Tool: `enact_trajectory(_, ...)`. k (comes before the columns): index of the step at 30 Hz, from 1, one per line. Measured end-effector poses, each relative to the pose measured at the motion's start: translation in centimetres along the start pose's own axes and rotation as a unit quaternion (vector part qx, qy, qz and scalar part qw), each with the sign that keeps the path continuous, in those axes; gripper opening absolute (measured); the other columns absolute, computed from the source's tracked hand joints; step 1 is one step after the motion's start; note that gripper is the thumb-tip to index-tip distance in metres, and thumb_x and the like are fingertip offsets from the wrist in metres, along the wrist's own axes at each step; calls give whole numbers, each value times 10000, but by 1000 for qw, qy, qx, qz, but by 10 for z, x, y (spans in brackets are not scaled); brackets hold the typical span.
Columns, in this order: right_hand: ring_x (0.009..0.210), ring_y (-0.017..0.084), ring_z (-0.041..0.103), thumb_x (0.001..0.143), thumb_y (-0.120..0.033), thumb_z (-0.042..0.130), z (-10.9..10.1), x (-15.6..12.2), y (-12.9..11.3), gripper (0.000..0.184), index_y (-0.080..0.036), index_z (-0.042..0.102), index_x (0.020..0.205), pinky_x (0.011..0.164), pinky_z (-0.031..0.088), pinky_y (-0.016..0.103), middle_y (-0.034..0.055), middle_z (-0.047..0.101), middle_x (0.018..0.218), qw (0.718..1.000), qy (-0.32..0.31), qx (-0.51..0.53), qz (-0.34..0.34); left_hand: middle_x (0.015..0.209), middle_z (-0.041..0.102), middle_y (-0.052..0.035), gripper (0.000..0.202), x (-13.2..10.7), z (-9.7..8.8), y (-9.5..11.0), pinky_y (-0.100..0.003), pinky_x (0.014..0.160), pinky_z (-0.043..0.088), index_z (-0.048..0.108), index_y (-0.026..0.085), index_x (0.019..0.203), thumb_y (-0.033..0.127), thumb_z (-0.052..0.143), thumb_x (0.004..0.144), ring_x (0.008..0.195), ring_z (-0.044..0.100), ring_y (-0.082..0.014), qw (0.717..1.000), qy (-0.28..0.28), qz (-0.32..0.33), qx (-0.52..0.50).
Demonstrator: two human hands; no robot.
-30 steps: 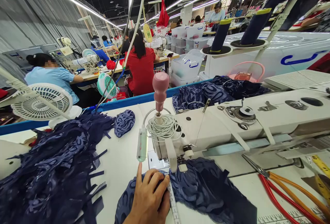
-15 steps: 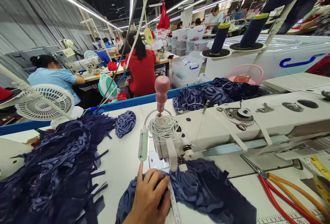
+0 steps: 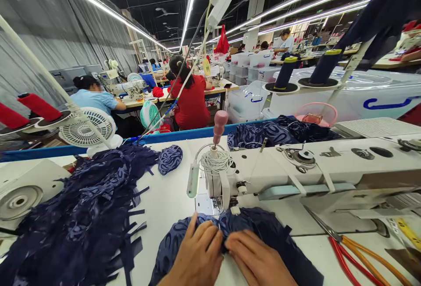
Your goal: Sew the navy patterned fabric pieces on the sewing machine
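A navy patterned garment piece [image 3: 173,237] lies in front of the sewing machine [image 3: 213,185], its upper edge close to the needle area. My left hand [image 3: 199,251] rests on its left part, index finger stretched toward the machine's plate and the other fingers curled on the cloth. Close beside it, my right hand [image 3: 255,255] has its fingers pressed together on the fabric at the middle fold; its thumb is hidden. To the right spreads the plain dark part of the garment [image 3: 292,251].
A pile of navy pieces [image 3: 79,207] covers the left side, with one small patterned piece [image 3: 170,159] behind. Scissors with red and orange handles [image 3: 342,238] lie at right near a yellow tape measure [image 3: 408,233]. A pink-handled tool [image 3: 219,126] stands atop the machine. Co-workers sit beyond.
My right hand has come in from below onto the garment. The white measuring tape that was under my left hand is out of sight. The view has shifted, showing more at left.
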State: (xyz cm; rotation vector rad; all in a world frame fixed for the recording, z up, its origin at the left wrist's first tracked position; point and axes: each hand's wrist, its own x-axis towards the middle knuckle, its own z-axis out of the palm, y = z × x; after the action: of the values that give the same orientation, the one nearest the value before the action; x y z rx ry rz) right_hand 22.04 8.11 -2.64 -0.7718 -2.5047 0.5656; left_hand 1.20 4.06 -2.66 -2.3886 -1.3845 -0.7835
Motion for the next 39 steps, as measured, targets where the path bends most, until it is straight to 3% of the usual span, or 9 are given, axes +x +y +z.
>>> enact_trajectory(3,891,168,635,962,-81,391,4,21,7,289,-229,639,968,800,544,260,33,688,971,997,63,-26,-36,1043,749,-53,404,-13,5,-1,-412,1250,75,656,135,1123,451,439,997,1042,642,-214,997,46,44,53)
enact_trajectory(6,895,164,649,948,-81,431,5,19,12,291,-238,663,1028,808,553,255,25,710,1003,994,92,-46,-49,1148,733,-24,394,-21,1,-9,-450,1249,-15,655,173,1195,449,451,1000,1125,609,-211,996,7,50,69)
enact_trajectory(13,919,155,654,947,-98,448,-5,18,12,281,-257,655,1049,800,548,245,11,703,1004,997,52,-40,-35,1201,698,0,463,-25,2,-14,-529,1214,-109,627,331,1255,606,598,884,1174,575,-239,999,-13,17,39)
enact_trajectory(18,875,167,631,940,-90,453,-3,31,12,264,-259,630,1038,713,531,253,11,643,932,994,-6,-105,-6,1189,692,-15,458,-27,11,-15,-557,1212,-67,645,333,1237,603,618,868,1166,575,-245,998,19,32,47)
enact_trajectory(27,921,184,646,907,-127,544,-1,33,13,282,-295,603,1126,679,538,255,6,643,988,988,6,-152,-13,1181,696,-13,448,-20,-9,-16,-554,1204,-74,613,326,1287,549,603,899,1127,592,-245,995,-16,60,78)
enact_trajectory(32,945,238,636,961,-164,432,-2,37,21,249,-241,640,1074,778,546,356,69,666,987,970,110,-213,-37,1014,720,-11,277,-8,-8,-15,-558,1172,224,640,276,1168,430,486,995,973,650,-213,1000,-15,-9,-18)
enact_trajectory(35,905,271,622,977,-190,384,-3,43,27,272,-197,656,983,828,525,442,110,669,939,951,174,-252,-53,991,702,-42,272,7,6,-17,-460,960,480,581,217,1226,251,532,960,895,651,-213,987,-7,-147,-62)
enact_trajectory(37,874,254,615,978,-169,372,-5,44,24,287,-208,650,920,856,511,438,84,656,867,951,179,-243,-63,963,698,-56,408,16,14,-18,-383,751,530,543,180,1264,298,649,888,834,641,-230,981,17,-173,-81)
enact_trajectory(39,829,226,604,970,-128,376,-10,42,16,291,-215,649,920,832,503,398,51,630,799,953,186,-224,-82,858,678,-24,310,22,16,-17,-343,651,502,590,196,1130,313,679,857,754,617,-216,980,34,-165,-104)
